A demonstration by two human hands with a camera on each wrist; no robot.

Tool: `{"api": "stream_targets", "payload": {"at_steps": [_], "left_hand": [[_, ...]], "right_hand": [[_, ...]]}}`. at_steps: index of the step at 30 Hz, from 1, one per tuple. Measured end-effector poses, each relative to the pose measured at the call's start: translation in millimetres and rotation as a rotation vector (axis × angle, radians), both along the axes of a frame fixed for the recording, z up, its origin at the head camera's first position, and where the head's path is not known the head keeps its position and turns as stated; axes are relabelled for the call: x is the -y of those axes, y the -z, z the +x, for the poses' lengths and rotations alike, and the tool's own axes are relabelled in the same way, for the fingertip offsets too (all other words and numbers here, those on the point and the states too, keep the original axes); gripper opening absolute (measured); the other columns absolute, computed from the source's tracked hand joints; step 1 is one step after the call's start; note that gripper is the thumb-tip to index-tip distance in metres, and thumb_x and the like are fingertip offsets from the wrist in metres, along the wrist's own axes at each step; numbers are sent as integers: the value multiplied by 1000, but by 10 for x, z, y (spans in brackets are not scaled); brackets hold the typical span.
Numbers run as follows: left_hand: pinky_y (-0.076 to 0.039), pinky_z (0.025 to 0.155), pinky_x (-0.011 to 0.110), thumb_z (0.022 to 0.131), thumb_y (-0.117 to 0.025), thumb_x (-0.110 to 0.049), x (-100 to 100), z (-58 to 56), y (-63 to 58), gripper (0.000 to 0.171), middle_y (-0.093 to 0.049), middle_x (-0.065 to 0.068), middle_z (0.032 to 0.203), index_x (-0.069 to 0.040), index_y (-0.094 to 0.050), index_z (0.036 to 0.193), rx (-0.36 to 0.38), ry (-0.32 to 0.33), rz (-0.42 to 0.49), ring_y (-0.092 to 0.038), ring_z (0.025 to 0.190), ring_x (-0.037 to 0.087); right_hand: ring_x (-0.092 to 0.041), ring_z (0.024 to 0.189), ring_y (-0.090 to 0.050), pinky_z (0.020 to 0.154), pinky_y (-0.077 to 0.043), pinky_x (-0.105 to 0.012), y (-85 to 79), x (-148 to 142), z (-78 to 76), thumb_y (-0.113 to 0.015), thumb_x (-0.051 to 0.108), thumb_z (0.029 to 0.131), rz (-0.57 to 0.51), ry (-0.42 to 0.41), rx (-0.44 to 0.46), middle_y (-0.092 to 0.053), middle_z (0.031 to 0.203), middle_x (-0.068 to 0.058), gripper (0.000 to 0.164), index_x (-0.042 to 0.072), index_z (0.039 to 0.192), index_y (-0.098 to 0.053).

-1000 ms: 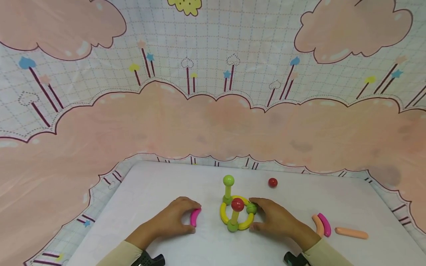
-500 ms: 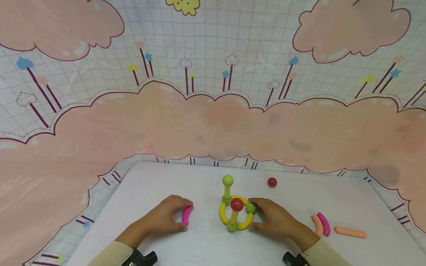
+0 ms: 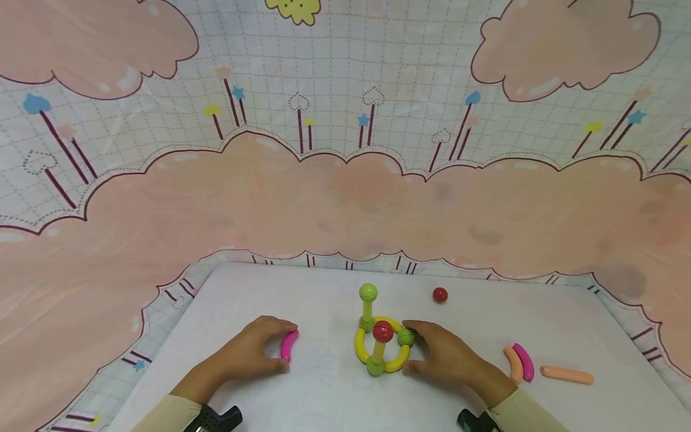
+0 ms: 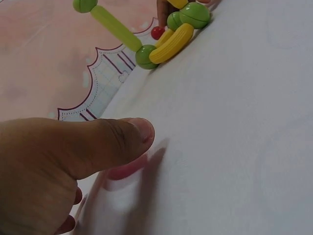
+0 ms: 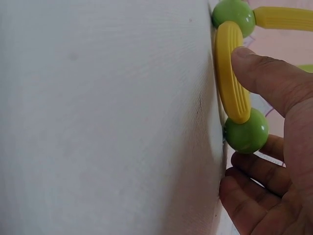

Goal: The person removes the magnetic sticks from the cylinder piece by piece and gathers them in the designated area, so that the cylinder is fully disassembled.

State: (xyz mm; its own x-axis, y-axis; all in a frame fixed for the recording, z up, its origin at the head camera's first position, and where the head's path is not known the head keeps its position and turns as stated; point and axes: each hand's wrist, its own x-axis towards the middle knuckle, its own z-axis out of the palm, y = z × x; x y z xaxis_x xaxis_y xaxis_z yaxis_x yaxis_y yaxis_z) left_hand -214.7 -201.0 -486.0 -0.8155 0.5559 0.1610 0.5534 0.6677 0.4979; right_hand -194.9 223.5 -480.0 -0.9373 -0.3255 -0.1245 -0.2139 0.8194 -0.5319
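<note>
In the head view, my left hand point(image 3: 249, 348) pinches a curved pink rod point(image 3: 289, 345) between fingers and thumb, low over the white table. My thumb hides part of this pink rod point(image 4: 128, 169) in the left wrist view. My right hand point(image 3: 445, 354) holds the right side of a toy ring of curved yellow rods point(image 3: 360, 346) and green balls point(image 3: 375, 366). Its thumb lies on one yellow rod point(image 5: 230, 73), with fingers by a green ball point(image 5: 247, 131). Two straight rods rise from the ring, one topped by a green ball point(image 3: 368, 292), the other by a red ball point(image 3: 382, 331).
A loose red ball point(image 3: 439, 294) lies behind the ring on the white table point(image 3: 243, 288). At the right, beyond my wrist, lie a curved orange rod point(image 3: 513, 363), another curved pink rod point(image 3: 524, 362) and a straight orange rod point(image 3: 567, 375). A patterned cloth backdrop point(image 3: 345, 204) stands behind.
My left hand has moved to the left with the pink rod, farther from the ring. The right hand and the ring have stayed in place.
</note>
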Motion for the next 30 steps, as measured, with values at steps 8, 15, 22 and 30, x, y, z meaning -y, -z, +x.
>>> {"api": "stream_targets", "payload": {"at_steps": [8,15,22,30], "left_hand": [[-41,107,54,70,-94,-28,98,-6,-47,68,-66,-3,129,-12,-68,131,-3,-31,-4,-54,125,27],[-40,109,57,71,-94,-25,199,-4,-78,65,-66,-2,129,-12,-68,130,27,-78,-3,-53,128,31],[-40,109,57,71,-94,-26,296,-18,-66,65,-66,-1,129,-14,-69,129,45,-130,-2,-53,128,33],[-39,109,58,71,-94,-28,386,-42,-64,65,-66,1,129,-15,-69,129,61,-164,-4,-54,127,34]], "right_hand": [[-28,133,-53,110,-42,-53,4,-5,-10,-91,47,74,-6,0,-6,-57,144,-3,86,17,146,-55],[-29,133,-53,110,-42,-53,-9,-3,-5,-91,46,75,-8,-5,-4,-57,144,-4,85,15,146,-55],[-28,133,-53,109,-43,-53,-22,-5,4,-91,45,75,-13,-1,-8,-57,145,-4,86,16,146,-54],[-28,132,-54,109,-43,-52,-17,-20,9,-91,44,75,-25,-11,-17,-57,144,-5,85,15,146,-55]]}}
